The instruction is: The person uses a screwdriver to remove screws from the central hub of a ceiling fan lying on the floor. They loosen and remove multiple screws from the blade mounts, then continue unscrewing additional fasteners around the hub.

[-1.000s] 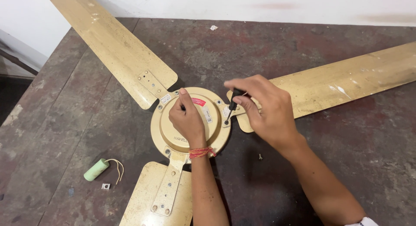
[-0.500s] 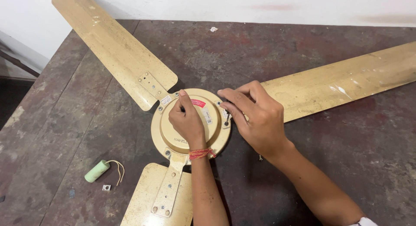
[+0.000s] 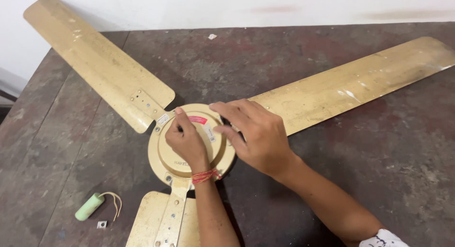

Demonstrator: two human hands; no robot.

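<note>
A beige three-bladed ceiling fan lies flat on a dark, worn table [image 3: 360, 180]. My left hand [image 3: 187, 143], with a red thread at the wrist, rests on the round fan hub [image 3: 163, 164]. Its fingers are curled, with the tips at the hub's upper left rim by the bracket of the left blade [image 3: 99, 62]. My right hand [image 3: 258, 133] covers the hub's right side where the right blade [image 3: 360, 81] joins. Its fingers are bent over a red label [image 3: 198, 119]. Something dark shows under those fingers, too hidden to name. The near blade [image 3: 163, 223] points towards me.
A small pale green cylinder with a short wire [image 3: 90, 206] and a tiny square metal piece [image 3: 101, 224] lie on the table at the lower left. A white scrap [image 3: 212, 36] sits near the far edge by the white wall.
My right hand has slid left from the right blade's bracket onto the hub. The dark tool seen in it one second ago is now hidden. My left hand has stayed on the hub.
</note>
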